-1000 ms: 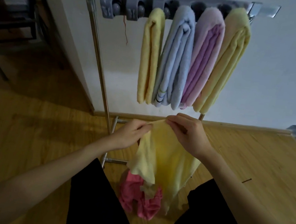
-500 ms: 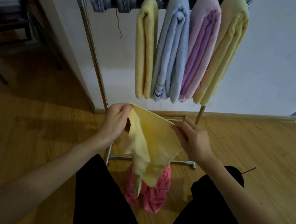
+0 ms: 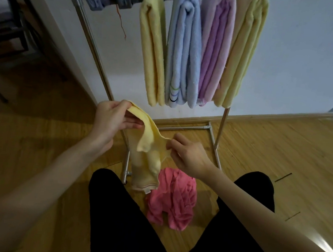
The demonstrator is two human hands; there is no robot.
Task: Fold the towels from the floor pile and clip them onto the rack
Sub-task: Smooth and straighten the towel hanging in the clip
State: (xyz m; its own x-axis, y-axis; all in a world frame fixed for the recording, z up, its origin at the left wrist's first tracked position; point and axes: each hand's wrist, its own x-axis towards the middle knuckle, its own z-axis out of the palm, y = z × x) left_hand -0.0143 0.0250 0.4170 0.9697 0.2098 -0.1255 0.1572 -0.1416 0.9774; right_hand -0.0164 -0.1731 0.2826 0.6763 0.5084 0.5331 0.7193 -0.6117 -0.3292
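While black-clad legs [image 3: 131, 224] fill 6 o'clock, pink towel [image 3: 172, 199] lies crumpled on wood floor [image 3: 280, 157] between them; left hand [image 3: 113, 120] pinches yellow towel [image 3: 148, 154] top edge at 10 o'clock, right hand [image 3: 187, 154] pinches its side; rack [image 3: 99, 56] at 12 o'clock holds four folded towels [image 3: 185, 52] clipped
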